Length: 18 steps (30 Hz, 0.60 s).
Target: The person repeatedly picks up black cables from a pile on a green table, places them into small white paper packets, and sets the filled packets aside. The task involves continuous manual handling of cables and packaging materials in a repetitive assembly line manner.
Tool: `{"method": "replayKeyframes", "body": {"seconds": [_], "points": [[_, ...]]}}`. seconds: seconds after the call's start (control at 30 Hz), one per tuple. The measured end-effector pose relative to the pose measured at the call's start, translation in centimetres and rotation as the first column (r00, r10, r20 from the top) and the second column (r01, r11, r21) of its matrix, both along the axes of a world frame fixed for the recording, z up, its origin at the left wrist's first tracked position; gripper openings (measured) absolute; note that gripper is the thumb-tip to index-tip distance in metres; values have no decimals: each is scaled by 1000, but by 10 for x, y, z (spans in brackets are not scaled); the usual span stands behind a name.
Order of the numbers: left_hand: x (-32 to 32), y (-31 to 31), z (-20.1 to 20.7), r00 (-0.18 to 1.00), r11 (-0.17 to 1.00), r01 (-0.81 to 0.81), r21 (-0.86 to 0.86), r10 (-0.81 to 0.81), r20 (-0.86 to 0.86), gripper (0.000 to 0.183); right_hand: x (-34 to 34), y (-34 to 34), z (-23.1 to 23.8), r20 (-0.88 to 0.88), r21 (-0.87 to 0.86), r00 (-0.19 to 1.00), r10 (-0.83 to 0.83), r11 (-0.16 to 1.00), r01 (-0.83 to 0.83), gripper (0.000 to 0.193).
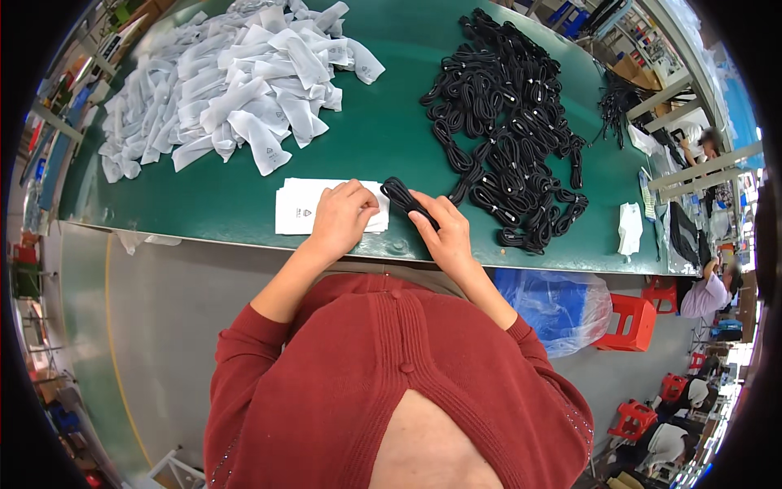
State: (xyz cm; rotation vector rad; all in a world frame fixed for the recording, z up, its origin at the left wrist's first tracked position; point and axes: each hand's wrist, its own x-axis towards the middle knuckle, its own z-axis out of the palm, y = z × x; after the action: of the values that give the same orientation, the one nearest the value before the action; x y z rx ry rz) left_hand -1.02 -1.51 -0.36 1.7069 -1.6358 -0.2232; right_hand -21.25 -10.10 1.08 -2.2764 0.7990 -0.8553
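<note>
A stack of flat white pouches lies near the front edge of the green table. My left hand rests over its right part, fingers curled and thumb closed against them at the end of the top pouch. Just right of the stack, my right hand grips a coiled black cable between thumb and fingers. The cable's looped end points up and left, close to the left fingertips.
White filled pouches form a large heap at the far left of the green table. Coiled black cables are piled at right. One white pouch lies near the right edge. Red stools and a blue plastic-covered bundle stand below.
</note>
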Motion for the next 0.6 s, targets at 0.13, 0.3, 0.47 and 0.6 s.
{"method": "replayKeyframes", "body": {"seconds": [0.13,0.3,0.47,0.6], "points": [[1,-1,6,970,999,-29,43,38,-240,8,-4,1,4,-65,-185,998,-24,983,12,36],[3,1,0,921,998,-52,21,56,-386,7,-8,-3,10,-123,-310,991,45,947,-82,37],[1,3,10,930,999,-39,13,41,-367,7,-7,-14,14,-142,-365,976,168,907,-209,36],[-2,5,26,984,986,104,-129,-121,-128,9,-5,-16,15,-24,202,977,211,958,-202,23]]}}
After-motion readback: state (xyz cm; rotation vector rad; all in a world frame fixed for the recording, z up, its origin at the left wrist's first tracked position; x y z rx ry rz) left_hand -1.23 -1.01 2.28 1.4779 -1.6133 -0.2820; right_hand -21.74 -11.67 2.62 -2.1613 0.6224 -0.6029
